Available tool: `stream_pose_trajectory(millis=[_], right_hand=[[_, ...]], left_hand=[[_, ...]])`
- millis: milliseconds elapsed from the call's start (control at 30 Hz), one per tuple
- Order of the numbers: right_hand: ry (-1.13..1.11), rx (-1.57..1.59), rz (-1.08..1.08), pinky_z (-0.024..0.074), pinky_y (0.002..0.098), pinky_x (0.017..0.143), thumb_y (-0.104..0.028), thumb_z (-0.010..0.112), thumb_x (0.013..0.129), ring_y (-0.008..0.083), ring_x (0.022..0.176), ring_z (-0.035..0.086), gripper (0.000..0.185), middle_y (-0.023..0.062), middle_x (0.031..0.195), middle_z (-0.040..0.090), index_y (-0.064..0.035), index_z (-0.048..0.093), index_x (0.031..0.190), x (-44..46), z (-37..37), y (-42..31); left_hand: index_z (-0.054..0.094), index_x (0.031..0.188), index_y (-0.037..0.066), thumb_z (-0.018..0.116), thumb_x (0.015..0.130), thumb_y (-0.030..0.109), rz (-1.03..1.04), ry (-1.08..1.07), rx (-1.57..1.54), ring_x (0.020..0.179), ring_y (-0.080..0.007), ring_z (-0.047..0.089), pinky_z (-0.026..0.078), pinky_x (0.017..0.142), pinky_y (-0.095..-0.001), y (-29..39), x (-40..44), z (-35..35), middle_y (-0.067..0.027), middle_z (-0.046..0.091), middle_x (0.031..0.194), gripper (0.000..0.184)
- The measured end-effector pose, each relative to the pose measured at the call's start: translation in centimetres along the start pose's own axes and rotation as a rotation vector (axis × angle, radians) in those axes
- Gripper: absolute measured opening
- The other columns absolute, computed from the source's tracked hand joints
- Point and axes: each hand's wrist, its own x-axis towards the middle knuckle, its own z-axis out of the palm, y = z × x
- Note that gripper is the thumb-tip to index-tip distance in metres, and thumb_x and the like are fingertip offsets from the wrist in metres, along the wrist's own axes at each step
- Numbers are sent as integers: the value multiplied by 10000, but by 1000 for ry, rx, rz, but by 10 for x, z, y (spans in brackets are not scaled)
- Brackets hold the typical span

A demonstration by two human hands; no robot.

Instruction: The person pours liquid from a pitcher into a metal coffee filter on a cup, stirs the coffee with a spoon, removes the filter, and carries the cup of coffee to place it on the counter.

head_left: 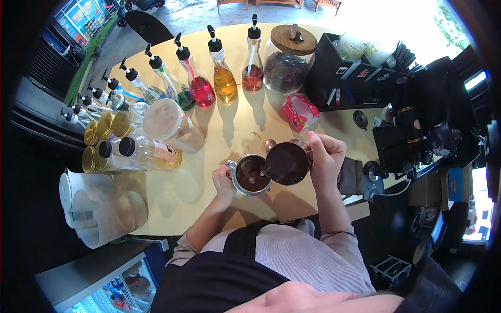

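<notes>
My left hand point(223, 183) grips the handle of a metal pitcher point(236, 183) with dark brown liquid in it. Closed around the handle of a second metal pitcher point(300, 179) is my right hand point(326, 155). That second pitcher also looks dark inside and leans over the first one's right side, its lip above the opening. A thin stream seems to run from the lip, though it is hard to make out. Behind the two pitchers is a small round shiny object point(270, 144), partly hidden. Farther back sits a red and pink packet point(301, 112).
Several pump bottles of coloured syrup point(201, 89) curve along the table's point(182, 208) far left edge. A wooden-lidded jar point(287, 70) and black organizer point(334, 78) stand behind. Tubs and bottles point(169, 125) fill the left; a tamper-like tool point(372, 172) is at right.
</notes>
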Motion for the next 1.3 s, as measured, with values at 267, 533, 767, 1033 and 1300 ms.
stream_pose_trajectory(millis=[267, 533, 767, 1033, 1300], right_hand=[[-26, -26, -29, 278, 178, 400, -79, 598, 882, -18, 476, 372, 338, -91, 528, 428, -4, 532, 560, 4, -2, 11], [-6, 27, 73, 354, 171, 354, -99, 596, 892, -21, 458, 396, 333, -85, 534, 444, -10, 561, 573, 2, 9, -7], [6, 27, 42, 362, 169, 364, -95, 601, 886, -17, 463, 415, 295, -78, 540, 469, 9, 608, 610, 4, 3, 1], [5, -18, -14, 322, 170, 371, -95, 607, 881, -14, 456, 411, 297, -76, 532, 469, 13, 608, 605, 1, -4, -1], [53, 17, 31, 318, 167, 377, -99, 609, 882, -19, 460, 391, 327, -78, 531, 458, 1, 572, 573, 6, -4, 1]], left_hand=[[533, 592, 17, 307, 968, 340, -83, 4, 73, 516, -93, 520, 427, 502, -252, -2, -1, -5, -50, 589, 577, 545], [528, 596, 17, 350, 984, 364, -13, 28, 34, 455, -60, 389, 273, 439, -246, -4, -1, -4, 18, 472, 508, 550], [529, 611, 23, 350, 989, 348, -45, 25, -31, 473, -56, 395, 271, 446, -239, 3, -2, 1, 11, 488, 542, 530], [519, 605, 21, 343, 992, 339, -34, 24, -17, 467, -54, 395, 273, 444, -239, 2, -1, 1, 4, 489, 532, 531], [517, 587, 20, 370, 979, 328, -35, 67, -16, 464, -58, 394, 274, 449, -248, -12, -2, -2, 13, 476, 513, 519]])
